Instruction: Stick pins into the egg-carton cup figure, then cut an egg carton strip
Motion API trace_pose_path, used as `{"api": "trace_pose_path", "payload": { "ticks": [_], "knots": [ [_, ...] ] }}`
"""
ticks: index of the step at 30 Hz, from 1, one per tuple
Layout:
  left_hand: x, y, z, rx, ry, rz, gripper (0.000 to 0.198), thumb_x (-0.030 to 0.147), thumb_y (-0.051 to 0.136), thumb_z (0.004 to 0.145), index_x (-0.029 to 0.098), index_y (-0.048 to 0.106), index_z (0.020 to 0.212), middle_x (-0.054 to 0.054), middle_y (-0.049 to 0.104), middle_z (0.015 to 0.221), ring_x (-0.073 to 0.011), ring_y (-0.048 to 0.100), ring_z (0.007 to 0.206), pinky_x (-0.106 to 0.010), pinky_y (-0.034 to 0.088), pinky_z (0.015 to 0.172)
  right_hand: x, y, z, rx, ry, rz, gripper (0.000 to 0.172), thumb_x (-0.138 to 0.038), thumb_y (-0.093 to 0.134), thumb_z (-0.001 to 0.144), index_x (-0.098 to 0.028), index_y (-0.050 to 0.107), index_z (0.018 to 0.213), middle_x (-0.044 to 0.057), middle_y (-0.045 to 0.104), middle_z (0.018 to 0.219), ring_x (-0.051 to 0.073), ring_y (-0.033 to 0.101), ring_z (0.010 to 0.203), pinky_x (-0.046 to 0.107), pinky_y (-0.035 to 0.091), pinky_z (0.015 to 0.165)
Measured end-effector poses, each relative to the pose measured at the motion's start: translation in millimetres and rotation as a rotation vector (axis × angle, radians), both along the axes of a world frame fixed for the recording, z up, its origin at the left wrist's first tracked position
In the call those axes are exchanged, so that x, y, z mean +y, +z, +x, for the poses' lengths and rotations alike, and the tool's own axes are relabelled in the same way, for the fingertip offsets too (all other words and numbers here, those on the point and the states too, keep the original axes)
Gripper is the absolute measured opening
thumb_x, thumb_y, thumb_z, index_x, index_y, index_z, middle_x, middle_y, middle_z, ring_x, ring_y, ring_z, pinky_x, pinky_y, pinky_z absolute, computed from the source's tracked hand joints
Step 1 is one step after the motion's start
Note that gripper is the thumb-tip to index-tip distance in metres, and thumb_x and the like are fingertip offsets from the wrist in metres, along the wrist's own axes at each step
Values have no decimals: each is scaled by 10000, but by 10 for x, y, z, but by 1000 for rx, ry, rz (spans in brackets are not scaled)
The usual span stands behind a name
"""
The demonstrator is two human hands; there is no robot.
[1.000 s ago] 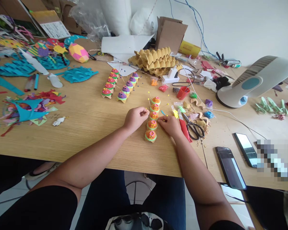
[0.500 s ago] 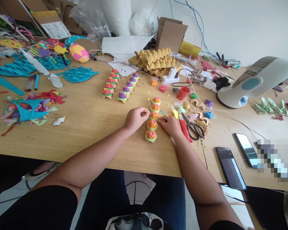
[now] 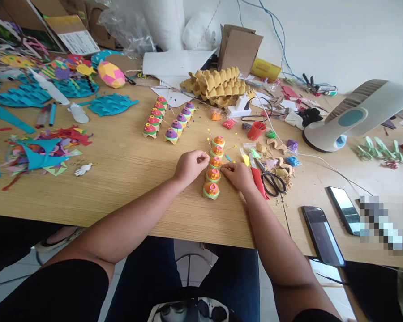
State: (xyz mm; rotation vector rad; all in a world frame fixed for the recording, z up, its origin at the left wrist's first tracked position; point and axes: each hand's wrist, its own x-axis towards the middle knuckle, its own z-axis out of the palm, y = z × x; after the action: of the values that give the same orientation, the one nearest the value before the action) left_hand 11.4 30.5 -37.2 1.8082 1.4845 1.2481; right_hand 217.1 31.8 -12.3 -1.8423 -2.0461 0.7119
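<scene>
A caterpillar made from an egg-carton strip (image 3: 213, 175), with orange domes, green rims and small clay faces, lies lengthwise in front of me. Thin yellow-tipped feelers stick out at its far end. On its left side, my left hand (image 3: 192, 168) is closed in a pinch; whatever is between the fingertips is too small to name. My right hand (image 3: 239, 175) rests at the caterpillar's right side, fingers pressed together close against it, their grip hidden. Just beyond those fingers shows a small blue stick-like piece (image 3: 228, 158).
Scissors (image 3: 274, 182) and a red strip lie right of my right hand, near clay packets and a red cup (image 3: 256, 130). Red and purple caterpillars (image 3: 177, 123) stand farther back, before stacked egg cartons (image 3: 218, 85). A fan (image 3: 352, 114) and phones (image 3: 323, 235) are at right.
</scene>
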Motion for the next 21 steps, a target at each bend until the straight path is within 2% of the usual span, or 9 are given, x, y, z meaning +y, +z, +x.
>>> {"api": "trace_pose_path", "payload": {
  "ticks": [10, 21],
  "knots": [
    [-6, -15, 3, 46, -16, -4, 118, 265, 644, 833, 194, 732, 799, -31, 775, 814, -162, 683, 705, -262, 488, 664, -3, 4, -7, -6, 6, 8, 256, -389, 637, 877, -270, 819, 1014, 18, 793, 893, 189, 675, 788, 267, 418, 656],
    [-9, 12, 0, 6, 31, -45, 127, 295, 653, 814, 191, 707, 763, -34, 776, 819, -170, 693, 730, -272, 503, 687, 4, -23, 21, 19, 18, 23, 251, -400, 639, 870, -271, 819, 987, 9, 781, 870, 181, 661, 776, 264, 411, 657]
  ]
}}
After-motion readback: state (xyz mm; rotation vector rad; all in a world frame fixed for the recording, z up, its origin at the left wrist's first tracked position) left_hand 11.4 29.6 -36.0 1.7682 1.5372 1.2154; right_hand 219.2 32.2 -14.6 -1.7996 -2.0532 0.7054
